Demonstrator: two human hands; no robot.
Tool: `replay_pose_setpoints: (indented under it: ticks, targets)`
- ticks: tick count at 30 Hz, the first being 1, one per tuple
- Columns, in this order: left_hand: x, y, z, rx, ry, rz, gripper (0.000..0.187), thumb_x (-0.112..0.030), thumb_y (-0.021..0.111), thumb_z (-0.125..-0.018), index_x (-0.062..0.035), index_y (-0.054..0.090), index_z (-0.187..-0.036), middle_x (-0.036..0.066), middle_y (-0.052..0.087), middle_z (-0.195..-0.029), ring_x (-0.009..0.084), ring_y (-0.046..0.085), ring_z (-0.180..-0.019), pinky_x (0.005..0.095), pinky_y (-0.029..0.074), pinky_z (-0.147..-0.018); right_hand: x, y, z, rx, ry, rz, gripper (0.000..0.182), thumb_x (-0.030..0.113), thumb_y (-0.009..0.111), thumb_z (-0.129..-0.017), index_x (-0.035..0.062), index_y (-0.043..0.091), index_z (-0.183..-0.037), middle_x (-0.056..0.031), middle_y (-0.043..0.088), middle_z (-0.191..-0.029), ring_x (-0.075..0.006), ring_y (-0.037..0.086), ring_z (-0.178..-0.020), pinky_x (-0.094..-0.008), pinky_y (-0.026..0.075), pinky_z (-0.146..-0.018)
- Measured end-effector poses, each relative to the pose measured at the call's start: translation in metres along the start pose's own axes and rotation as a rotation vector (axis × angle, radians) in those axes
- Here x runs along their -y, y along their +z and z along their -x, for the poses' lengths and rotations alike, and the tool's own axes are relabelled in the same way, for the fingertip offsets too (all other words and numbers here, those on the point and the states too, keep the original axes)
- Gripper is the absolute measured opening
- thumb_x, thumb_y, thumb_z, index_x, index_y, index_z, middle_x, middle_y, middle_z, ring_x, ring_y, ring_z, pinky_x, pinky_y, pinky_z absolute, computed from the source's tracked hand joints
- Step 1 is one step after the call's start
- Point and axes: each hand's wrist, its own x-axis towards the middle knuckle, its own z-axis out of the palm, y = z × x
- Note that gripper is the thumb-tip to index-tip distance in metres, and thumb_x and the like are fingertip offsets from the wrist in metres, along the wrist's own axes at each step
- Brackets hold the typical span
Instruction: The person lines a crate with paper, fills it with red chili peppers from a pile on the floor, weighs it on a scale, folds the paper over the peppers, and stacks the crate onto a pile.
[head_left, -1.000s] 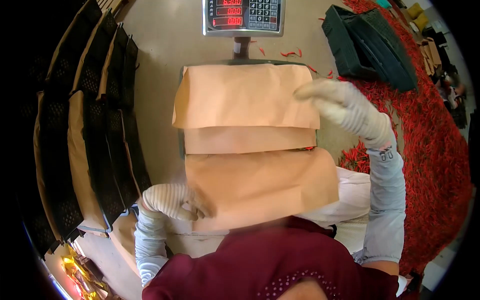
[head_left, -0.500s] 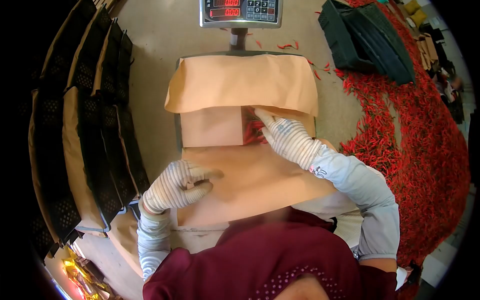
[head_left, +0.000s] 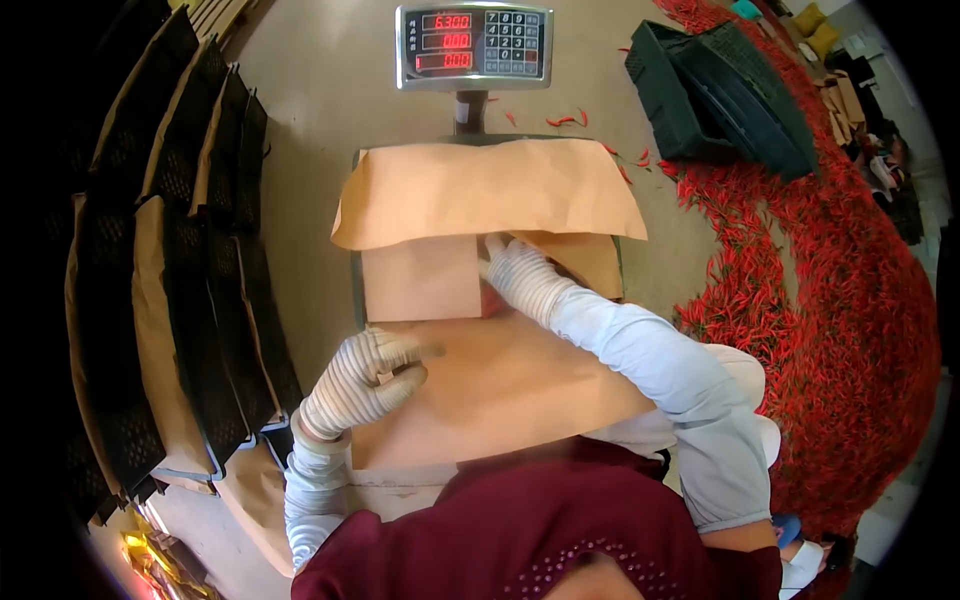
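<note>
One left hand (head_left: 362, 385) and one right hand (head_left: 527, 280) are showing. One scale display (head_left: 515, 73) is glowing with three numbers (head_left: 457, 41), and two crates (head_left: 762, 100) are lying together.

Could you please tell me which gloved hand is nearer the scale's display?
The right hand, at the edge of the far paper flap; the left hand is over the near flap.

Scale display (head_left: 474, 75): I am seeing it standing behind the paper flap (head_left: 490, 190).
Front sheet (head_left: 500, 390): it is lying before the flap.
Lined crates (head_left: 178, 110): they are standing in rows left of the flap.
Paired crates (head_left: 745, 105): they are resting behind and right of the flap.
Pepper heap (head_left: 860, 330): it is spreading rightward.
</note>
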Motion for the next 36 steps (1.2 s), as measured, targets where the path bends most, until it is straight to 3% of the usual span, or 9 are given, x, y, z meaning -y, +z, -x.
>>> replay_pose_setpoints:
  ticks: [6,7,9,11,14,18,19,32,36]
  targets:
    - [0.000,0.004,-0.006,-0.065,0.077,-0.062,0.023,-0.002,0.060,-0.074,-0.0011,0.069,-0.095,0.012,0.059,-0.064,0.0265,0.056,-0.055,0.0335,0.047,-0.057,-0.014,-0.013,0.002,0.048,-0.204,0.143,0.053,0.026,0.063,-0.078,0.0093,0.050,-0.126,-0.0215,0.055,-0.118,-0.0356,0.062,-0.094,-0.0428,0.053,-0.080]
    - [0.000,0.005,-0.006,-0.073,0.087,-0.041,0.023,-0.002,0.060,-0.074,-0.0012,0.069,-0.095,0.012,0.059,-0.063,0.0264,0.056,-0.055,0.0333,0.047,-0.056,-0.014,-0.019,0.008,0.038,0.143,-0.585,0.046,0.028,0.060,-0.081,0.0088,0.052,-0.122,-0.0198,0.057,-0.115,-0.0341,0.062,-0.089,-0.0412,0.053,-0.078]
    - [-0.004,0.002,-0.006,-0.056,0.050,-0.020,0.023,-0.003,0.060,-0.074,-0.0021,0.069,-0.095,0.012,0.060,-0.064,0.0271,0.058,-0.056,0.0335,0.048,-0.057,-0.016,-0.039,0.017,0.019,0.487,-1.312,0.040,0.029,0.057,-0.084,0.0084,0.054,-0.118,-0.0181,0.059,-0.112,-0.0326,0.063,-0.085,-0.0396,0.053,-0.076]
    - [-0.005,0.001,-0.006,-0.065,0.049,-0.017,0.023,-0.003,0.060,-0.075,-0.0025,0.070,-0.096,0.013,0.060,-0.064,0.0278,0.059,-0.057,0.0340,0.048,-0.057,-0.025,-0.040,0.020,0.077,0.533,-1.365,0.034,0.032,0.050,-0.088,0.0065,0.057,-0.110,-0.0178,0.063,-0.102,-0.0322,0.062,-0.078,-0.0382,0.052,-0.069]
    - [0.001,0.005,-0.007,-0.076,0.068,-0.026,0.023,-0.004,0.060,-0.075,-0.0030,0.070,-0.096,0.013,0.061,-0.065,0.0288,0.060,-0.059,0.0349,0.049,-0.058,-0.037,-0.058,0.027,0.119,0.494,-1.089,0.037,0.028,0.052,-0.089,0.0062,0.054,-0.120,-0.0154,0.062,-0.111,-0.0350,0.058,-0.088,-0.0408,0.046,-0.083]
    - [0.003,0.009,-0.011,-0.054,0.093,-0.025,0.023,-0.005,0.060,-0.076,-0.0034,0.069,-0.097,0.014,0.061,-0.065,0.0294,0.061,-0.060,0.0357,0.050,-0.059,-0.049,-0.047,0.042,-0.138,0.105,-0.462,0.013,0.015,0.058,-0.083,0.0048,0.063,-0.088,-0.0195,0.059,-0.092,-0.0361,0.062,-0.077,-0.0435,0.052,-0.069]
    - [0.002,0.009,-0.012,-0.055,0.095,-0.027,0.023,-0.005,0.060,-0.076,-0.0034,0.069,-0.097,0.014,0.061,-0.065,0.0294,0.061,-0.060,0.0357,0.050,-0.059,-0.049,-0.045,0.044,-0.266,0.097,-0.441,0.006,0.004,0.057,-0.079,0.0075,0.061,-0.076,-0.0157,0.056,-0.081,-0.0307,0.062,-0.073,-0.0396,0.052,-0.060]
    - [-0.003,0.004,-0.018,0.001,0.107,-0.085,0.022,-0.007,0.060,-0.079,-0.0065,0.068,-0.100,0.016,0.064,-0.074,0.0331,0.062,-0.065,0.0373,0.051,-0.063,-0.066,-0.085,0.090,-0.422,-0.080,-0.580,0.006,0.010,0.060,-0.076,0.0067,0.065,-0.076,-0.0098,0.060,-0.078,-0.0291,0.060,-0.075,-0.0395,0.052,-0.067]
    - [-0.005,0.005,-0.019,-0.064,0.153,-0.069,0.023,-0.006,0.061,-0.077,-0.0041,0.070,-0.098,0.012,0.060,-0.063,0.0281,0.060,-0.059,0.0349,0.049,-0.060,-0.086,-0.107,0.136,-0.457,0.141,-0.792,0.008,0.006,0.059,-0.073,0.0059,0.065,-0.078,-0.0139,0.059,-0.079,-0.0333,0.059,-0.071,-0.0432,0.049,-0.062]
